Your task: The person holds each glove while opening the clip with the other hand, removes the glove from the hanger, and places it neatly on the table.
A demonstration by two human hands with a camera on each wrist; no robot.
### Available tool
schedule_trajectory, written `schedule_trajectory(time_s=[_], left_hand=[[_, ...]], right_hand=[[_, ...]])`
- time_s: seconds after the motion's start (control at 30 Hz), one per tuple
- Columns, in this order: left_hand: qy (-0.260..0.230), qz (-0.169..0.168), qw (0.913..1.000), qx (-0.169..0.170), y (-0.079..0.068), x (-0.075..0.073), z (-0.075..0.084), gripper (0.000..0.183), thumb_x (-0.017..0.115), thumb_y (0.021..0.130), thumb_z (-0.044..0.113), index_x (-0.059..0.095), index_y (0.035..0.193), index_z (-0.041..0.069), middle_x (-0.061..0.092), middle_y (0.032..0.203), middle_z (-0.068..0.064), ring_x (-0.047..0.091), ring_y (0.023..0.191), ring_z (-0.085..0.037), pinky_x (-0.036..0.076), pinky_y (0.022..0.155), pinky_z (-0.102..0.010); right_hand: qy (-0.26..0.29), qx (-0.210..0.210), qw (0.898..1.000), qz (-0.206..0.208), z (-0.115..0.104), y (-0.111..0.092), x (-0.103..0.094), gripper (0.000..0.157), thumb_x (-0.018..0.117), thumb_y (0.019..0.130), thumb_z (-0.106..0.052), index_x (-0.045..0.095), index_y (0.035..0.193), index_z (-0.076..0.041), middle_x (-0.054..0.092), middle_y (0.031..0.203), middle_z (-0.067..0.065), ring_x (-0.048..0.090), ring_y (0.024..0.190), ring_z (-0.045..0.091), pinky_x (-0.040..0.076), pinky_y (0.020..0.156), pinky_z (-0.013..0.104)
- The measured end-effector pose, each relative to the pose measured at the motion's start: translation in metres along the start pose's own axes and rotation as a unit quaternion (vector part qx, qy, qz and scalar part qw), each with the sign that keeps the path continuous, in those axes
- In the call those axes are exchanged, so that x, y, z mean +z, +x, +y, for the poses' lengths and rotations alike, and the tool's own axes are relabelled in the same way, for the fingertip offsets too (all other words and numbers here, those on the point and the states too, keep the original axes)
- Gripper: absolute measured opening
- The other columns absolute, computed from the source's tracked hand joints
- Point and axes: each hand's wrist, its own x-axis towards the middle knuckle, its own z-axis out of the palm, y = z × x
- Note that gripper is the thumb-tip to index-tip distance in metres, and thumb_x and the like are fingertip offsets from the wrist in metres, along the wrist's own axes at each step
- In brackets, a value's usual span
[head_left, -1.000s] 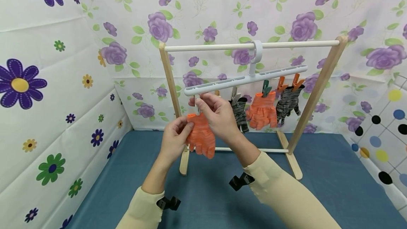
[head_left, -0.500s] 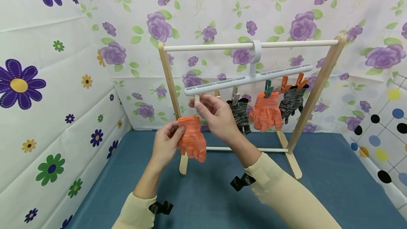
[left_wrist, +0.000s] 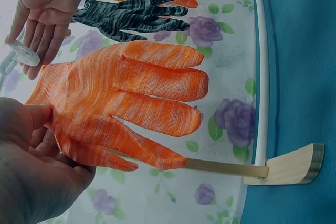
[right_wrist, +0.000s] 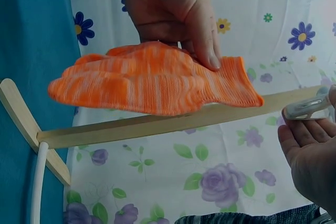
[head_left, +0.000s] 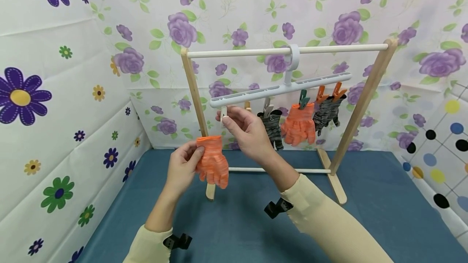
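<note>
An orange knit glove [head_left: 213,160] hangs from my left hand [head_left: 181,170], which pinches it by the side near the cuff. In the left wrist view the glove [left_wrist: 126,85] shows its fingers spread away from the hand. My right hand [head_left: 250,134] pinches a white clothespin [head_left: 224,113] under the left end of the white hanger [head_left: 252,92]. The right wrist view shows this clothespin [right_wrist: 308,107] between thumb and fingers, apart from the glove's cuff [right_wrist: 239,85]. Whether the pin's mouth is spread is too small to tell.
Right of my right hand, a dark grey glove [head_left: 272,130], an orange glove [head_left: 300,124] and another dark glove [head_left: 327,113] hang from clothespins. The hanger hooks over the top rail [head_left: 234,52] of a wooden rack, whose right post [head_left: 360,108] stands on the blue surface [head_left: 234,218].
My left hand has moved left and slightly down with the orange glove, so its cuff is now away from the white clothespin. My right hand has stayed at that pin. The hanger swayed slightly.
</note>
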Motion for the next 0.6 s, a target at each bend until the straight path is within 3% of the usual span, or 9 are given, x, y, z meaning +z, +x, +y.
schedule_trajectory(time_s=[0.3, 0.6], left_hand=[[0.013, 0.005, 0.9999, -0.001, -0.005, -0.01, -0.001, 0.024, 0.066, 0.108, 0.017, 0.072, 0.124, 0.0, 0.07, 0.098, -0.019, 0.06, 0.07, -0.019, 0.053, 0.057, -0.032], [0.031, 0.008, 0.9995, 0.001, -0.013, -0.022, -0.004, 0.024, 0.064, 0.109, 0.017, 0.072, 0.125, 0.0, 0.07, 0.096, -0.02, 0.061, 0.069, -0.02, 0.053, 0.056, -0.031]], right_hand=[[-0.025, 0.012, 1.0, 0.011, -0.001, 0.0, 0.001, 0.041, 0.059, 0.11, -0.009, 0.055, 0.149, 0.004, 0.067, 0.136, 0.018, 0.066, 0.124, 0.029, 0.054, 0.103, 0.038], [-0.021, 0.011, 1.0, 0.008, -0.004, -0.003, 0.001, 0.042, 0.06, 0.111, -0.013, 0.056, 0.151, -0.002, 0.066, 0.139, 0.014, 0.063, 0.129, 0.024, 0.052, 0.107, 0.038]])
